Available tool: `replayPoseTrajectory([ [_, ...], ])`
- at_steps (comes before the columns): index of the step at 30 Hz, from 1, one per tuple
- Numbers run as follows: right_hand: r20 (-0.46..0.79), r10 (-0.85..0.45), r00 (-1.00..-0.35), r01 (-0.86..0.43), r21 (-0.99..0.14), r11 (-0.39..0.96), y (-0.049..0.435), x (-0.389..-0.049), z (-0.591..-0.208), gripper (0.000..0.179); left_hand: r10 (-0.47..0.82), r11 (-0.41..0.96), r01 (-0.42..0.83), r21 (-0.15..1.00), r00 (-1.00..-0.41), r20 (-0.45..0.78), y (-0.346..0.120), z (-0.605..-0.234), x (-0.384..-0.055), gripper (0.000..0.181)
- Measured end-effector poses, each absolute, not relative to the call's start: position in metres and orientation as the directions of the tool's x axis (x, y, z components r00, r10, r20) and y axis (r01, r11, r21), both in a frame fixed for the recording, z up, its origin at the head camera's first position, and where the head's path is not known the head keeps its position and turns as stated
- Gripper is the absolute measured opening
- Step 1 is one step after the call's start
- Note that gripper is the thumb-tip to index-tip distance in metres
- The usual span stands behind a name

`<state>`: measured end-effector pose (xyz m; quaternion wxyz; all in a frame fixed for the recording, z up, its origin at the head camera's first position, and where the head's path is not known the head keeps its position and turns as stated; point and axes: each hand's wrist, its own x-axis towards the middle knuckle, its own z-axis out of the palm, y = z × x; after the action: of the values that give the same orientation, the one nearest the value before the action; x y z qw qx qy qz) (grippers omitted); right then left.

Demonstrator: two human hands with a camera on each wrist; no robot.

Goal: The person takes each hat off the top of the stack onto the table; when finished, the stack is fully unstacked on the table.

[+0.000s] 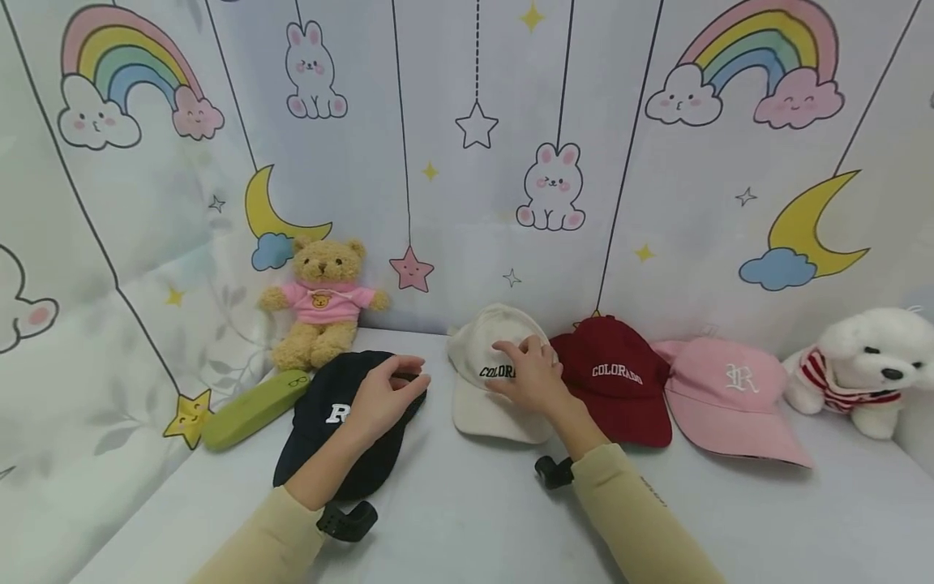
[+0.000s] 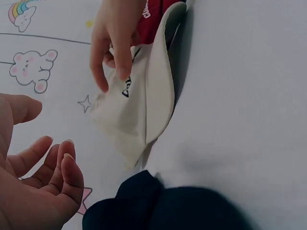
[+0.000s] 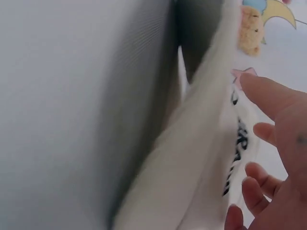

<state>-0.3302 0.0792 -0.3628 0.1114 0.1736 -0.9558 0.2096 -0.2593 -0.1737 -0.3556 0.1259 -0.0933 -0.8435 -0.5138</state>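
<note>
My left hand [image 1: 381, 399] hovers over the navy cap [image 1: 343, 446] with its white letter, fingers loosely bent. In the left wrist view nothing lies between its thumb and fingers, and part of the dark cap shows below. My right hand [image 1: 538, 375] is over the cream cap [image 1: 477, 405], overlapping part of its "COLORADO" lettering. Its fingers are spread and relaxed, gripping nothing; the right wrist view shows them beside the cap's crown [image 3: 244, 139]. Directly right of the cream cap sits a dark red cap [image 1: 613, 397] with the same word.
A pink cap [image 1: 733, 397] and a white plush dog [image 1: 868, 365] stand at the right. A teddy bear [image 1: 324, 300] in a pink top sits at the back left, near a green plush pouch [image 1: 251, 414]. A printed curtain [image 1: 467, 186] hangs behind the white table [image 1: 467, 519].
</note>
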Motion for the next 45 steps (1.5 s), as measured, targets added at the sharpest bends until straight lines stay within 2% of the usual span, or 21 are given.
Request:
replayPoseTrajectory([
  [9,0.338,-0.357,-0.871,-0.484,-0.453,0.749,0.062,-0.323,-0.345,0.064,0.0,0.479,0.263,0.838,-0.954,0.3,-0.216,-0.349,-0.243,0.041],
  [16,0.306,-0.385,-0.871,-0.491,-0.584,0.646,0.036,-0.322,-0.341,0.065,-0.042,0.482,0.206,0.851,-0.965,0.257,-0.246,-0.35,-0.229,0.051],
  [21,0.295,-0.423,-0.857,-0.506,-0.637,0.581,0.016,-0.32,-0.34,0.063,-0.077,0.517,0.168,0.839,-0.967,0.241,-0.266,-0.35,-0.222,0.057],
  [33,0.252,-0.495,-0.832,-0.529,-0.629,0.569,-0.03,-0.318,-0.339,0.057,-0.134,0.546,-0.025,0.838,-0.989,0.058,-0.31,-0.366,-0.214,0.072],
  [40,0.236,-0.525,-0.818,-0.521,-0.691,0.501,-0.049,-0.314,-0.348,0.056,-0.111,0.559,-0.081,0.825,-0.994,-0.022,-0.325,-0.372,-0.21,0.075],
  [45,0.214,-0.549,-0.808,-0.524,-0.687,0.503,-0.056,-0.312,-0.358,0.052,-0.083,0.572,-0.118,0.812,-0.993,-0.085,-0.331,-0.371,-0.208,0.076],
])
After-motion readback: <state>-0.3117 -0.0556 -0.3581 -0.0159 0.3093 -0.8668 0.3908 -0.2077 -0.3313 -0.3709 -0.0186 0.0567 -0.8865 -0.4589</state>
